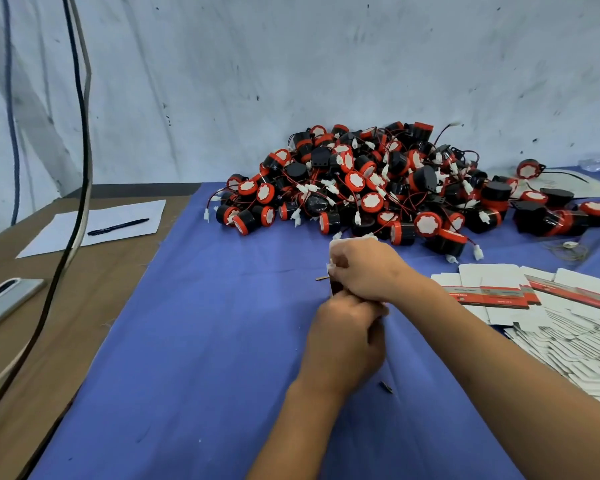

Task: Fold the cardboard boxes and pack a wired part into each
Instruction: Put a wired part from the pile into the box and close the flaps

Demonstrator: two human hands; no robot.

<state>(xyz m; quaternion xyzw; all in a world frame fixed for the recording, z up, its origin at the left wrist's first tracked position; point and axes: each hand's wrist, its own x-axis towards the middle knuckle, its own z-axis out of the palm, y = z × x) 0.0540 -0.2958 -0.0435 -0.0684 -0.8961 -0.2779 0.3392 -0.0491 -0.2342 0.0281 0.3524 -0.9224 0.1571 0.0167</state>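
A small white cardboard box [336, 268] stands upright over the blue cloth [205, 341], mostly hidden by my hands. My right hand [368, 271] wraps over its top and side with curled fingers. My left hand [347, 334] grips its lower end from below. Only the box's white top flap and a sliver of its left edge show. A large pile of black-and-red wired parts [378, 185] lies behind, against the wall. Flat unfolded white-and-red boxes [551, 313] are stacked at the right.
At the left, the brown table [66, 323] holds a white sheet [94, 226] with a black pen [118, 226] and a grey phone [4, 299]. Cables [78, 133] hang down the left side. Small cardboard scraps [386, 386] lie on the cloth.
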